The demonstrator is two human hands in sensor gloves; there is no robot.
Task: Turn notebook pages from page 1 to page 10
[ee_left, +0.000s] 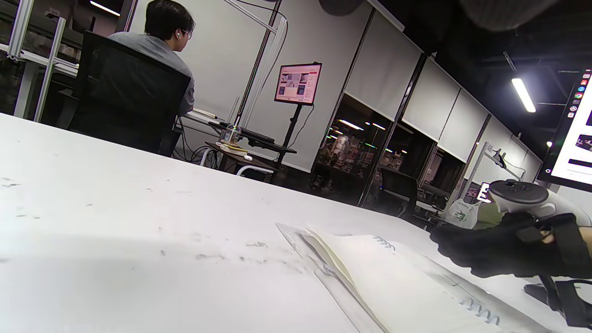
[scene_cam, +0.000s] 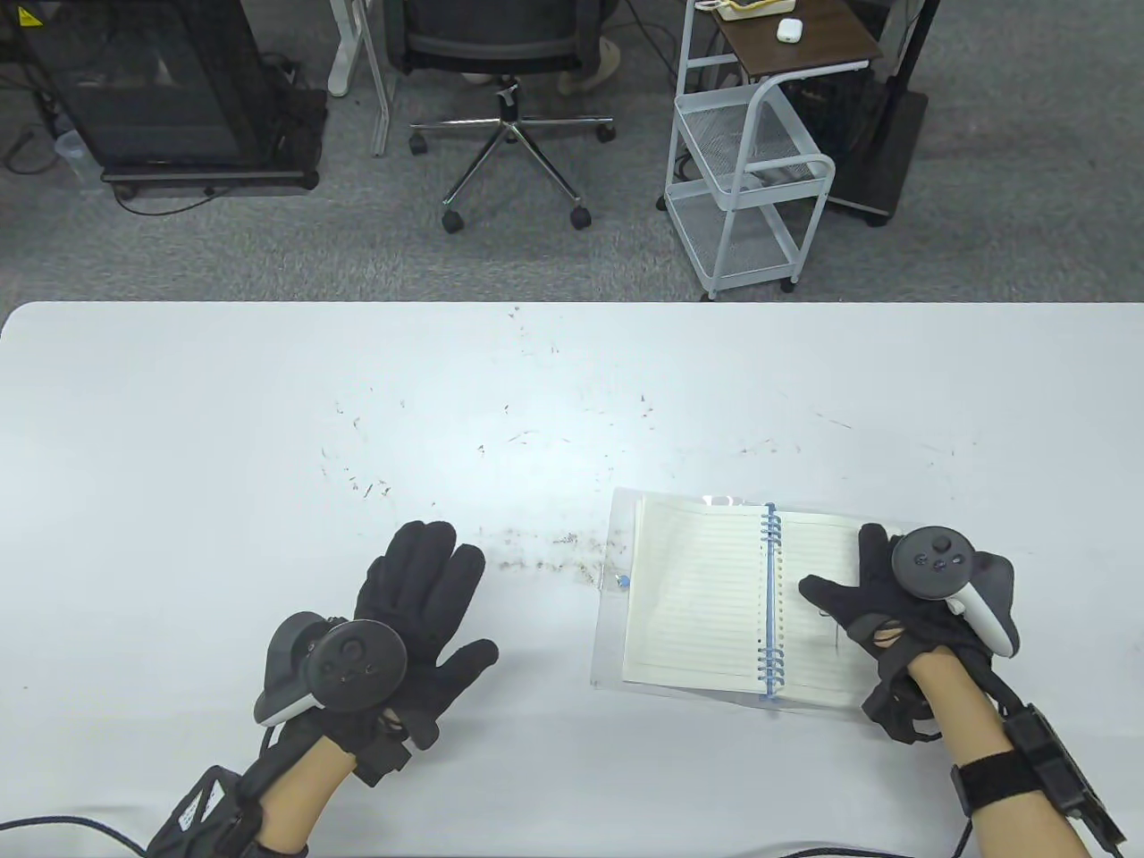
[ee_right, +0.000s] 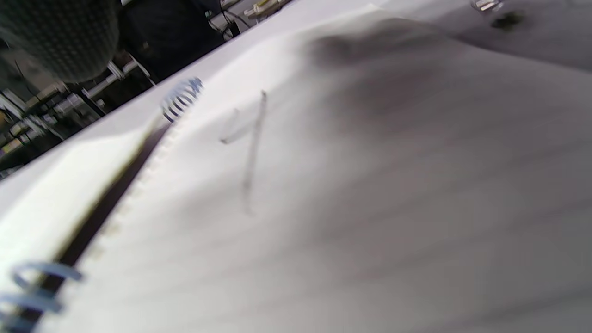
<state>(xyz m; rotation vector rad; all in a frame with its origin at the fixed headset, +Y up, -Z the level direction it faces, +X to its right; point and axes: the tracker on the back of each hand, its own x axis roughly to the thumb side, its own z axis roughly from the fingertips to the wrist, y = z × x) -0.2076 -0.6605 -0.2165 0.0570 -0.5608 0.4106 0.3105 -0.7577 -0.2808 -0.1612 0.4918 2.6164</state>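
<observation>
A spiral notebook [scene_cam: 706, 599] with blue rings and a clear plastic cover lies open on the white table [scene_cam: 268, 429], front right. My right hand [scene_cam: 871, 594] rests on its right page, fingers spread over the paper. In the right wrist view the right page [ee_right: 370, 185] fills the frame, with a handwritten pencil mark [ee_right: 249, 138] on it and the blue rings [ee_right: 182, 97] at the left. My left hand [scene_cam: 420, 590] lies flat and open on the bare table, left of the notebook and apart from it. The left wrist view shows the notebook [ee_left: 379, 277] and my right hand [ee_left: 499, 249] on it.
Small dark specks [scene_cam: 536, 545] are scattered on the table between my hands and farther back. Beyond the table's far edge stand an office chair [scene_cam: 509, 98] and a white wire cart [scene_cam: 760, 161] on the carpet.
</observation>
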